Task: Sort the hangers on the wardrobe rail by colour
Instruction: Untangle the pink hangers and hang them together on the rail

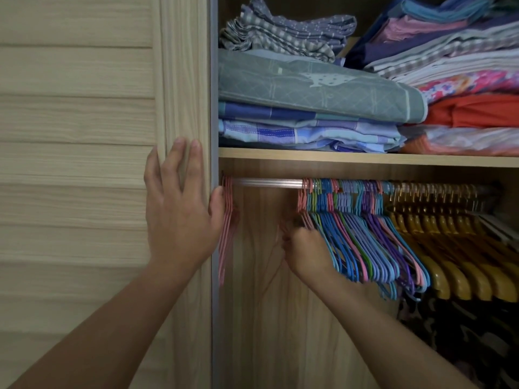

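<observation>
A metal wardrobe rail [266, 183] runs under the shelf. A small group of pink hangers [228, 220] hangs at its far left end. My left hand [179, 211] lies flat with straight fingers on the wooden door frame, its thumb touching those pink hangers. Further right hangs a mixed bunch of blue, purple, pink and green hangers [362, 237], then a row of yellow wooden hangers [455, 254]. My right hand [303, 245] grips pink hangers [304, 202] at the left end of the mixed bunch; its fingertips are hidden behind them.
A shelf [365, 158] above the rail carries stacks of folded bedding [309, 88] and clothes. The slatted wooden door [75, 122] fills the left side. Dark patterned fabric [455, 332] hangs below the yellow hangers. A bare stretch of rail separates the two hanger groups.
</observation>
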`<action>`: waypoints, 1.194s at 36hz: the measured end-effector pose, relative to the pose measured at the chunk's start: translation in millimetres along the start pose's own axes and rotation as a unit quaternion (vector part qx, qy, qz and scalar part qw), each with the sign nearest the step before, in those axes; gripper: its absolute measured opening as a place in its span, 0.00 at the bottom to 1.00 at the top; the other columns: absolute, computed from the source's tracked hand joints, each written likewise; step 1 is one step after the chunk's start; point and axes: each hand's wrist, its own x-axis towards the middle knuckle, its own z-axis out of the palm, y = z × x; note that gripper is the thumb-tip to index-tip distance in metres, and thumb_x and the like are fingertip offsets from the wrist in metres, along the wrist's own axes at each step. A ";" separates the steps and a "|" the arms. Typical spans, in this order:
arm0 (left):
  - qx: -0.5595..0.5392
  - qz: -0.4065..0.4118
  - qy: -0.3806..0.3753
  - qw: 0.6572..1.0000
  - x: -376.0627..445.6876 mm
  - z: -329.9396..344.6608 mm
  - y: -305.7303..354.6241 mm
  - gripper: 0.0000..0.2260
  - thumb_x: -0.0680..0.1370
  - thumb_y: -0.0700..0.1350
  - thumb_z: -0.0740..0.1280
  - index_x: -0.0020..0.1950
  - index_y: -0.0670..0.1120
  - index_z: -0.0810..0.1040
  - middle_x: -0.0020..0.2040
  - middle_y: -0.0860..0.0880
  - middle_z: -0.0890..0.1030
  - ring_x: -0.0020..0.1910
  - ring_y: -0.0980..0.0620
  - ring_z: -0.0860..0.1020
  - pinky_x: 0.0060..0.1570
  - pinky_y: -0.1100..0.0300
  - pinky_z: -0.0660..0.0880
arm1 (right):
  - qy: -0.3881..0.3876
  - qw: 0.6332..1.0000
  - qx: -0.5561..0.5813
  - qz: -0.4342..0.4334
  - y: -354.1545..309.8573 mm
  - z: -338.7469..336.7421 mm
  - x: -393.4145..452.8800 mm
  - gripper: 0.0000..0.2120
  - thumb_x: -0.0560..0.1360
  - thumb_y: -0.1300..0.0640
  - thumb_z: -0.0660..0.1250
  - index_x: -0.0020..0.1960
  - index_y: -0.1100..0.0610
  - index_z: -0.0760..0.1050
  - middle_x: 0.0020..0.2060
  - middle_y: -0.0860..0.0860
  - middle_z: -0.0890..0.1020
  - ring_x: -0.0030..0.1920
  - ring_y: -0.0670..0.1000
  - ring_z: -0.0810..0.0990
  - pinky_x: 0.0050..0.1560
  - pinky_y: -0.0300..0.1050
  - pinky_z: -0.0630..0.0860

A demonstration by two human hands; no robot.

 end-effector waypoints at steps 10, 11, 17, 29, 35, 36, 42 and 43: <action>0.067 -0.024 -0.093 0.993 -3.1 -0.3 1.9 0.31 0.86 0.54 0.54 0.84 0.39 0.50 0.83 0.37 0.53 0.82 0.32 0.49 0.80 0.38 0.47 | -0.109 0.994 0.005 0.031 9.8 33.5 -72.4 0.10 0.76 0.57 0.64 0.46 0.58 0.83 0.45 0.58 0.85 0.49 0.61 0.83 0.48 0.49 0.79; 0.056 -0.035 -0.097 0.993 -5.8 -1.6 5.3 0.31 0.86 0.53 0.56 0.84 0.40 0.50 0.83 0.38 0.52 0.82 0.32 0.47 0.80 0.38 0.47 | -0.113 0.993 0.005 0.030 10.5 32.0 -77.3 0.10 0.76 0.57 0.64 0.48 0.57 0.84 0.47 0.58 0.86 0.51 0.60 0.83 0.50 0.50 0.79; -0.107 -0.030 -0.073 0.991 -63.4 -26.8 42.8 0.32 0.76 0.32 0.62 0.81 0.39 0.63 0.79 0.33 0.61 0.79 0.33 0.59 0.79 0.41 0.57 | -0.109 0.991 0.071 0.040 13.0 10.9 -120.9 0.14 0.79 0.57 0.61 0.61 0.51 0.81 0.52 0.55 0.86 0.56 0.58 0.83 0.51 0.48 0.78; -0.231 -0.473 -0.656 0.541 -445.7 -100.0 61.5 0.16 0.69 0.53 0.69 0.48 0.43 0.82 0.51 0.38 0.83 0.53 0.38 0.82 0.60 0.39 0.77 | -0.189 0.957 0.152 0.161 33.4 32.6 -278.2 0.11 0.82 0.59 0.58 0.58 0.52 0.78 0.41 0.51 0.84 0.40 0.53 0.81 0.40 0.48 0.75; -0.216 -0.477 -0.658 0.541 -487.9 -129.3 65.9 0.04 0.76 0.46 0.68 0.48 0.55 0.80 0.45 0.53 0.85 0.48 0.53 0.83 0.60 0.43 0.78 | -0.202 0.938 0.201 0.199 40.5 30.2 -283.2 0.12 0.81 0.61 0.58 0.50 0.49 0.78 0.37 0.50 0.84 0.38 0.50 0.82 0.43 0.52 0.80; -0.211 -0.495 -0.658 0.527 -491.9 -129.5 61.9 0.07 0.80 0.41 0.67 0.45 0.52 0.80 0.39 0.53 0.85 0.43 0.54 0.82 0.58 0.43 0.78 | -0.196 0.935 0.209 0.207 42.0 27.2 -281.5 0.13 0.82 0.61 0.58 0.49 0.48 0.78 0.36 0.50 0.84 0.36 0.50 0.82 0.42 0.52 0.81; -0.193 -0.502 -0.665 0.517 -465.3 -137.2 67.3 0.12 0.86 0.42 0.61 0.45 0.47 0.79 0.43 0.44 0.82 0.44 0.48 0.79 0.44 0.58 0.72 | -0.149 0.932 0.211 0.254 70.1 18.7 -273.3 0.12 0.83 0.59 0.59 0.51 0.49 0.80 0.36 0.50 0.83 0.37 0.51 0.82 0.41 0.51 0.81; -0.193 -0.502 -0.666 0.517 -466.7 -136.7 67.4 0.13 0.86 0.43 0.61 0.42 0.48 0.77 0.40 0.47 0.80 0.42 0.49 0.78 0.42 0.58 0.72 | -0.141 0.931 0.211 0.263 75.7 19.6 -273.6 0.12 0.83 0.59 0.59 0.51 0.50 0.80 0.36 0.49 0.83 0.39 0.51 0.82 0.41 0.50 0.80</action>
